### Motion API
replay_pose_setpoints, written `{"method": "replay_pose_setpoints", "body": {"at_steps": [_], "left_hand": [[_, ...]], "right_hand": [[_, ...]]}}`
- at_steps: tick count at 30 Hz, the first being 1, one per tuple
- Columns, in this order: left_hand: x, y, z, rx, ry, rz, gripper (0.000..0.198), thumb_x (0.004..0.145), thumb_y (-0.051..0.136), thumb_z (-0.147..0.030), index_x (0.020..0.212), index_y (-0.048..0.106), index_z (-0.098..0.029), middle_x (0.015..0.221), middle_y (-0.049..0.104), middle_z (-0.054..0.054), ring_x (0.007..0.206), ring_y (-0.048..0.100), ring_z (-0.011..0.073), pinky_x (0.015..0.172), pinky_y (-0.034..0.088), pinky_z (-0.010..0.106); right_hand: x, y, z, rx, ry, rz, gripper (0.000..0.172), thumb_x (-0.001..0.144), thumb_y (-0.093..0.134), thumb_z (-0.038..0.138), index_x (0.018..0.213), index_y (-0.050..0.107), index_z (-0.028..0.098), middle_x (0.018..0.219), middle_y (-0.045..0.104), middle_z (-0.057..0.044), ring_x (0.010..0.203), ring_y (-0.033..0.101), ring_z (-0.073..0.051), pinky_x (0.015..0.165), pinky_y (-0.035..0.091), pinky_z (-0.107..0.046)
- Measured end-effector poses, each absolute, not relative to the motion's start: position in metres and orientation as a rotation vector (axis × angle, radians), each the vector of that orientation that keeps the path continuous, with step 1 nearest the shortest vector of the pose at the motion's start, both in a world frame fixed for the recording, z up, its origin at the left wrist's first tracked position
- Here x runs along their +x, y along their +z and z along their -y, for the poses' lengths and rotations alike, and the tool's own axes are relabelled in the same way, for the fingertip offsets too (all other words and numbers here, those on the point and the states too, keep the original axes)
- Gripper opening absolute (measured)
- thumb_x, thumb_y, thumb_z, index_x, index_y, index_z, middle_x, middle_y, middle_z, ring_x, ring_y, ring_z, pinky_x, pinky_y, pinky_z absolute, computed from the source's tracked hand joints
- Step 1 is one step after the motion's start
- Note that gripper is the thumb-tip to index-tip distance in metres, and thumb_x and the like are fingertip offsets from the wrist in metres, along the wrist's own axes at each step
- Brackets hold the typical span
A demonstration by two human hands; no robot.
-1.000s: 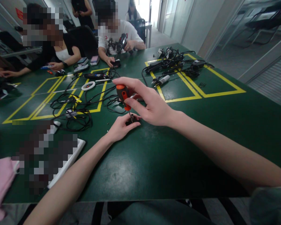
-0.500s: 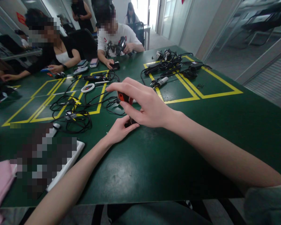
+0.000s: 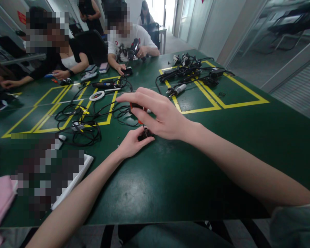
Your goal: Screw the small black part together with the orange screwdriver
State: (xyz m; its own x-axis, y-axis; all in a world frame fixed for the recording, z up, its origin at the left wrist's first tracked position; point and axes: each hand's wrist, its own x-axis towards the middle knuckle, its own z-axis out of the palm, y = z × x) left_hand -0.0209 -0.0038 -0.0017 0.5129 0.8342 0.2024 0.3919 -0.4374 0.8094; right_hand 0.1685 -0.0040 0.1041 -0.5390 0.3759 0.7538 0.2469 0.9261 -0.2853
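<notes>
My right hand (image 3: 162, 115) is wrapped round the orange and black handle of a screwdriver (image 3: 137, 107), held upright with its shaft pointing down. The tip meets a small black part (image 3: 144, 134) on the green table (image 3: 170, 172). My left hand (image 3: 130, 143) pinches that small part and holds it against the tabletop. Most of the handle is hidden behind my right fingers.
A tangle of black cables (image 3: 80, 120) lies to the left inside yellow taped boxes. A white ring (image 3: 97, 95) sits beyond. More cables and adapters (image 3: 191, 70) lie at the back right. A white tray (image 3: 74, 179) sits near left. Other people sit at the far side.
My right hand has closed lower over the screwdriver handle, hiding more of it, and shifted slightly. My left hand stays pinched on the small part.
</notes>
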Motion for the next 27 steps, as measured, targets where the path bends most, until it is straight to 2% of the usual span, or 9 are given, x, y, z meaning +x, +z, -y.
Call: {"method": "replay_pose_setpoints", "body": {"at_steps": [5, 8, 11, 14, 18, 22, 25, 27], "left_hand": [[-0.0221, -0.0006, 0.0041, 2.036, 0.773, -1.002, 0.03, 0.096, 0.076, -0.044, 0.108, 0.075, -0.017, 0.104, 0.082, 0.009, 0.096, 0.076, 0.0267, 0.091, 0.061, 0.039], [-0.0225, -0.0013, 0.0046, 2.027, 0.785, -1.009, 0.031, 0.095, 0.078, -0.044, 0.107, 0.075, -0.016, 0.104, 0.082, 0.009, 0.098, 0.076, 0.027, 0.091, 0.062, 0.039], [-0.0223, -0.0024, 0.0049, 2.029, 0.795, -1.006, 0.031, 0.095, 0.078, -0.044, 0.106, 0.074, -0.016, 0.106, 0.081, 0.01, 0.101, 0.075, 0.0274, 0.092, 0.062, 0.039], [-0.0225, -0.0039, 0.0049, 2.04, 0.8, -1.007, 0.032, 0.095, 0.078, -0.044, 0.108, 0.073, -0.016, 0.108, 0.081, 0.009, 0.103, 0.076, 0.0278, 0.094, 0.062, 0.04], [-0.0231, -0.0048, 0.0047, 2.055, 0.814, -0.99, 0.034, 0.092, 0.082, -0.042, 0.113, 0.074, -0.017, 0.111, 0.082, 0.009, 0.102, 0.077, 0.027, 0.095, 0.063, 0.04], [-0.0237, -0.0032, 0.0038, 2.048, 0.783, -0.94, 0.032, 0.091, 0.082, -0.039, 0.113, 0.074, -0.017, 0.113, 0.083, 0.009, 0.101, 0.078, 0.0254, 0.094, 0.063, 0.039], [-0.0242, -0.0022, 0.0033, 2.063, 0.768, -0.968, 0.032, 0.091, 0.083, -0.039, 0.112, 0.075, -0.016, 0.109, 0.083, 0.009, 0.099, 0.078, 0.0256, 0.091, 0.063, 0.038], [-0.0241, -0.0017, 0.0034, 2.071, 0.755, -0.991, 0.033, 0.091, 0.083, -0.039, 0.113, 0.075, -0.015, 0.109, 0.084, 0.009, 0.099, 0.078, 0.0262, 0.091, 0.063, 0.039]], "right_hand": [[0.1685, 0.1015, 0.0013, -0.351, 0.263, 2.113, 0.033, 0.109, 0.05, 0.017, 0.14, 0.059, 0.016, 0.132, 0.071, -0.009, 0.118, 0.069, -0.019, 0.106, 0.059, -0.039], [0.1687, 0.1004, 0.0008, -0.323, 0.257, 2.101, 0.026, 0.106, 0.059, 0.021, 0.13, 0.062, 0.014, 0.127, 0.072, -0.008, 0.114, 0.07, -0.019, 0.104, 0.06, -0.037], [0.1693, 0.1029, 0.0031, -0.362, 0.259, 2.111, 0.021, 0.106, 0.054, 0.017, 0.125, 0.062, 0.016, 0.122, 0.072, -0.006, 0.114, 0.07, -0.018, 0.106, 0.059, -0.038], [0.1696, 0.1051, 0.0055, -0.371, 0.268, 2.105, 0.025, 0.104, 0.047, 0.01, 0.125, 0.061, 0.014, 0.121, 0.069, -0.006, 0.115, 0.068, -0.018, 0.107, 0.058, -0.039], [0.169, 0.103, 0.0044, -0.311, 0.356, 2.067, 0.028, 0.101, 0.043, 0.008, 0.124, 0.057, 0.013, 0.114, 0.068, -0.005, 0.101, 0.068, -0.014, 0.098, 0.06, -0.036], [0.1675, 0.1018, 0.0023, -0.308, 0.414, 2.043, 0.016, 0.104, 0.044, 0.012, 0.112, 0.058, 0.015, 0.102, 0.064, -0.002, 0.085, 0.063, -0.011, 0.087, 0.058, -0.031], [0.1661, 0.1039, 0.0031, -0.304, 0.394, 2.033, 0.008, 0.108, 0.053, 0.017, 0.109, 0.061, 0.015, 0.103, 0.066, -0.002, 0.092, 0.065, -0.013, 0.091, 0.058, -0.032], [0.1655, 0.1052, 0.0044, -0.303, 0.386, 2.02, 0.009, 0.107, 0.057, 0.017, 0.112, 0.064, 0.015, 0.108, 0.068, -0.003, 0.101, 0.066, -0.015, 0.098, 0.057, -0.034]]}}
